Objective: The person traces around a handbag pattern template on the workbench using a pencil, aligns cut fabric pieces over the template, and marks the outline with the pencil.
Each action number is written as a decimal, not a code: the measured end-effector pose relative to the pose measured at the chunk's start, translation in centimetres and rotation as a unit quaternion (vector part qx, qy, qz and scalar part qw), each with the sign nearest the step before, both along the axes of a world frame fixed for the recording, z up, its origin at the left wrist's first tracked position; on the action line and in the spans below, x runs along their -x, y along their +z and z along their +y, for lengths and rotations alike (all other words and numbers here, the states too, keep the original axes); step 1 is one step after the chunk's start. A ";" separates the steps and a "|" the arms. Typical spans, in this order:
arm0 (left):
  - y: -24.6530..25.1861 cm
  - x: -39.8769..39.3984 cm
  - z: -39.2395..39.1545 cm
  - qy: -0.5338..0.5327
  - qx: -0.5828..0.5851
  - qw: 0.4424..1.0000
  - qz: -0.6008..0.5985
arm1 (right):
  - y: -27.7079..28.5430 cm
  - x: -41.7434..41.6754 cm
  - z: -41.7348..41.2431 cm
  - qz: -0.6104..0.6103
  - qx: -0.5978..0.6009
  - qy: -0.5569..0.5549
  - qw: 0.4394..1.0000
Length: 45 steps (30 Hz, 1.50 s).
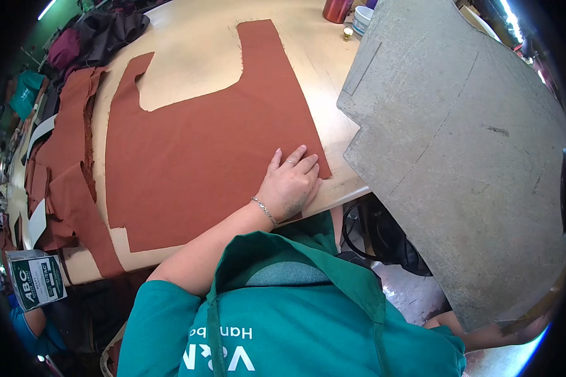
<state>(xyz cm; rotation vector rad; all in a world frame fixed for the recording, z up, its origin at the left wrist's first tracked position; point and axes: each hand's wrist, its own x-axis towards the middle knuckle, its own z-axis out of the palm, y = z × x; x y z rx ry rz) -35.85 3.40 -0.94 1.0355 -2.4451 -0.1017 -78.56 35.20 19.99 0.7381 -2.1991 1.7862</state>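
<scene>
A rust-red cut fabric panel (207,155) with two upward straps and a curved gap between them lies flat on the pale table (188,52). My left hand (295,179), with a ring and a bracelet, rests palm down near the panel's lower right corner, fingers spread a little and holding nothing. At the right, a large grey pattern board (457,155) with a notched edge and drawn lines stands tilted, partly past the table edge. My right forearm reaches behind its lower end; the right hand itself is hidden.
More rust-red fabric pieces (70,141) lie heaped at the left, with dark cloth (111,33) beyond. A labelled box (37,280) is at the near left corner. A red bottle (337,9) and white tub (362,20) stand at the back. A black bag (391,235) is below the edge.
</scene>
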 end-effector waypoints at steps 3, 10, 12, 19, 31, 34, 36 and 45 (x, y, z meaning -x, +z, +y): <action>-0.8 0.0 -0.1 -0.027 0.043 0.999 -0.007 | -0.3 0.5 0.6 -0.005 -0.002 -0.003 1.000; -0.7 0.6 -0.6 -0.043 0.057 0.997 -0.016 | -0.7 1.5 0.8 -0.005 -0.006 -0.006 1.000; -0.9 1.1 -1.4 -0.029 0.038 0.999 0.005 | -0.9 1.6 0.6 -0.002 -0.010 -0.009 1.000; -1.2 3.2 -4.1 -0.033 -0.003 0.999 -0.013 | -3.5 2.9 -1.6 -0.009 -0.042 -0.002 0.999; 3.3 -23.6 -15.6 0.535 -0.173 0.819 -0.112 | -4.6 3.7 -4.3 -0.016 -0.104 -0.037 0.994; 2.6 -25.2 -17.2 0.495 -0.204 0.832 -0.147 | -4.8 4.0 -4.0 -0.025 -0.105 -0.045 0.993; 1.4 -25.2 -17.4 0.493 -0.217 0.834 -0.122 | -4.8 4.0 -3.9 -0.029 -0.103 -0.050 0.993; 1.7 -25.4 -18.6 0.489 -0.231 0.834 -0.107 | -3.4 3.5 -3.6 -0.020 -0.118 -0.067 0.991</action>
